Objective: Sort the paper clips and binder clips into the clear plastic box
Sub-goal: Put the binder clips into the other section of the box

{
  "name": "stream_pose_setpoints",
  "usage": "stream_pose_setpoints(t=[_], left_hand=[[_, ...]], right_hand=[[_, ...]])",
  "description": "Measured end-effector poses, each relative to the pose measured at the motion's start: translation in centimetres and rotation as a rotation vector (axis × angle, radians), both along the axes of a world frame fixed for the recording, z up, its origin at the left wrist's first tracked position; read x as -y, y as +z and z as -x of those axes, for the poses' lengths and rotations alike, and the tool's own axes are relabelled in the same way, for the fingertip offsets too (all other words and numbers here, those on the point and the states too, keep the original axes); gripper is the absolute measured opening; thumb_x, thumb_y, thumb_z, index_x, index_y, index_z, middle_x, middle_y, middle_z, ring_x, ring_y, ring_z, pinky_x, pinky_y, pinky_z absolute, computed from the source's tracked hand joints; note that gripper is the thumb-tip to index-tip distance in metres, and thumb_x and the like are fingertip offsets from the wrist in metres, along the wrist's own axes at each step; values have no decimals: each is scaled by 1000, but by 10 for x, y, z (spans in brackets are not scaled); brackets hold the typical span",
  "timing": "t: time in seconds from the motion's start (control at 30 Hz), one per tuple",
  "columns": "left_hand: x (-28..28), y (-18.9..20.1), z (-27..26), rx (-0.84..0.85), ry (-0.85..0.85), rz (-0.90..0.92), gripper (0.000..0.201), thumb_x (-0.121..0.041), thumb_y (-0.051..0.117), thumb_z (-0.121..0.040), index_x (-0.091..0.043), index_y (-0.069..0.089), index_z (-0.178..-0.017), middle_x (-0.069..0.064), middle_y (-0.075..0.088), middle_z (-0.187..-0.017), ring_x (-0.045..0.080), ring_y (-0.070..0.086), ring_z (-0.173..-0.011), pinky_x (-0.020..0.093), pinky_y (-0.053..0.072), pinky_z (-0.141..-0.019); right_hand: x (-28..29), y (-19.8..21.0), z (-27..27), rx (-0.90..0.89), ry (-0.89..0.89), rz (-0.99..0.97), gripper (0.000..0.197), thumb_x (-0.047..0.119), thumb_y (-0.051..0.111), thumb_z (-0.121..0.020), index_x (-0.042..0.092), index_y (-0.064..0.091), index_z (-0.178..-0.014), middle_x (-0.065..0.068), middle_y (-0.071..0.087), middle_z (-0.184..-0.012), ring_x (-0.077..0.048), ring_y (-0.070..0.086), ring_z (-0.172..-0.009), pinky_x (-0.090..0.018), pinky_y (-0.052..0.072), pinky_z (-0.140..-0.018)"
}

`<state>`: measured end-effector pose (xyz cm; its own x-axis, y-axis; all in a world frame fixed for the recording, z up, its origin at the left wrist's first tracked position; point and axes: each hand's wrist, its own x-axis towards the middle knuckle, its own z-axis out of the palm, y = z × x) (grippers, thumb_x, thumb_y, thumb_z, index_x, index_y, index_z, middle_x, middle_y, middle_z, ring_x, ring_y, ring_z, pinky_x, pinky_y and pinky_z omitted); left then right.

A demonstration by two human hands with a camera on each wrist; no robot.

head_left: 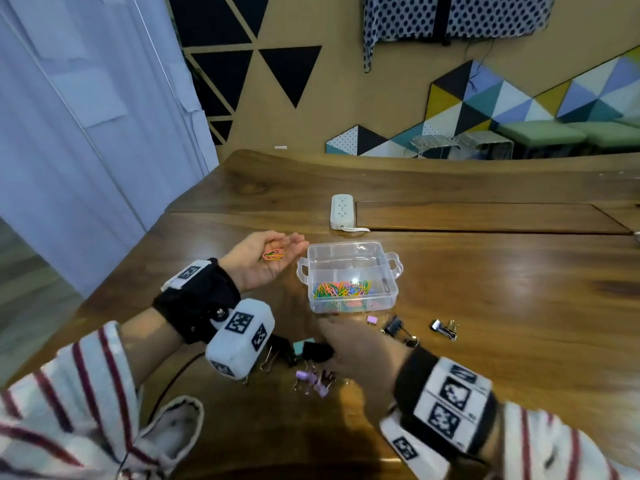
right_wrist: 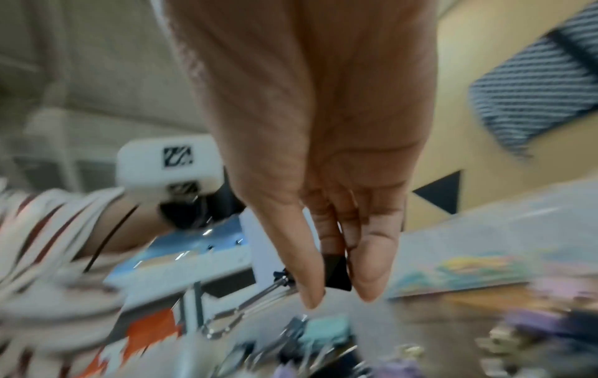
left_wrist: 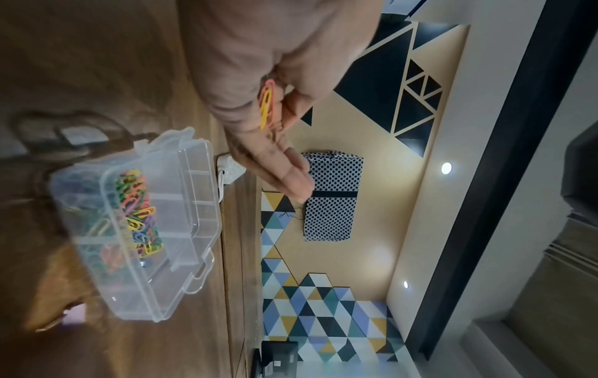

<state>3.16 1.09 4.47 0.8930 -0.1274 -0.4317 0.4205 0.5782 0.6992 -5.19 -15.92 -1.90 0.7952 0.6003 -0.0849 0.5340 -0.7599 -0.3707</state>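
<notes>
From the head view, the left hand (head_left: 263, 261) lies palm up with its fingers loose and nearly straight. A few paper clips (head_left: 273, 255), orange and pink, rest on the palm. The clear plastic box (head_left: 349, 276) sits on the wooden table (head_left: 502, 289), just beside the hand at 3 o'clock. A pile of colored clips (head_left: 343, 289) fills the near part of the box. The right hand (head_left: 360, 344) is at 6 o'clock from the box, seen from the back and blurry, so its fingertips are hidden. Black binder clips (head_left: 398, 329) lie at 3 o'clock from it, and purple binder clips (head_left: 313, 379) lie at 8 o'clock.

In the left wrist view, the fingers (left_wrist: 284, 166) stretch out flat, and yellow and pink clips lie in the palm. The box is at 7 o'clock.

In the right wrist view, the thumb and fingers pinch a black binder clip (right_wrist: 338, 272) at its body. Its wire handles stick out at 8 o'clock. All else below is too blurry to make out.
</notes>
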Motion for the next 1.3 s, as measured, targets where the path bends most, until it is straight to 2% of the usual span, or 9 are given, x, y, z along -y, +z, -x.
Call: stream_pose_setpoints(t=[0.17, 0.27, 0.33, 0.4, 0.53, 0.67, 0.83, 1.17, 1.3], left_hand=[[29, -11, -30, -5, -98, 78, 34, -6, 31, -97, 15, 56, -88, 30, 69, -69, 38, 59, -84, 35, 59, -56], [40, -20, -52, -28, -108, 57, 34, -7, 29, -98, 16, 54, -92, 32, 63, -85, 38, 58, -86, 33, 58, -72], [46, -28, -62, -38, -122, 42, 32, -6, 29, -98, 17, 50, -103, 30, 58, -95, 38, 57, -87, 37, 52, -86], [52, -33, -64, -56, -195, -4, 33, -6, 31, -97, 18, 45, -114, 28, 59, -96, 37, 59, -87, 36, 58, -74], [59, -38, -51, 3, -611, -428, 38, -16, 34, -98, 8, 63, -92, 19, 72, -86, 22, 72, -76, 25, 59, -65], [65, -34, -35, 233, -978, -956, 44, -34, 43, -95, -1, 55, -121, 15, 56, -130, 14, 58, -100, 23, 44, -88], [50, -30, -7, 716, -952, -1396, 35, -18, 50, -93, -17, 55, -128, 1, 52, -134, 11, 47, -120, 24, 39, -103], [21, -51, 24, 855, -945, -1628, 40, -8, 52, -90, -22, 53, -128, -5, 52, -135, -5, 45, -113, 5, 33, -89], [15, -55, 34, 848, -901, -1637, 39, -9, 49, -92, -27, 55, -126, -5, 51, -137, -4, 43, -113, 2, 27, -89]], right_hand=[[85, 21, -34, -251, -296, -215, 24, 19, 72, -76, 26, 49, -76, 7, 57, -76, -13, 55, -73, -21, 46, -66], [114, 26, -47, -402, -382, -431, 18, 14, 73, -75, 16, 56, -81, -4, 65, -82, -13, 60, -69, -34, 52, -79], [125, 29, -51, -513, -393, -556, 15, 5, 68, -78, 7, 56, -85, -8, 65, -80, -13, 61, -69, -27, 53, -73], [132, 33, -55, -553, -404, -618, 15, 0, 65, -79, 2, 55, -89, -9, 64, -79, -10, 62, -66, -19, 52, -65], [138, 39, -83, -570, -416, -666, 18, -3, 63, -78, 0, 56, -94, -9, 64, -80, -13, 61, -69, -19, 54, -66], [122, 42, -116, -622, -453, -782, 13, -6, 59, -81, 6, 55, -78, -11, 62, -81, -18, 59, -72, -24, 52, -68], [112, 33, -131, -623, -460, -672, 7, 1, 56, -86, 7, 59, -83, -8, 61, -76, -14, 58, -68, -22, 50, -66], [86, 29, -132, -438, -411, -462, 3, 8, 59, -86, 10, 58, -88, -1, 58, -73, -10, 55, -63, -17, 47, -58], [68, 29, -133, -328, -378, -267, 22, 12, 60, -86, -5, 61, -101, -2, 57, -69, -9, 54, -57, -18, 47, -60]])
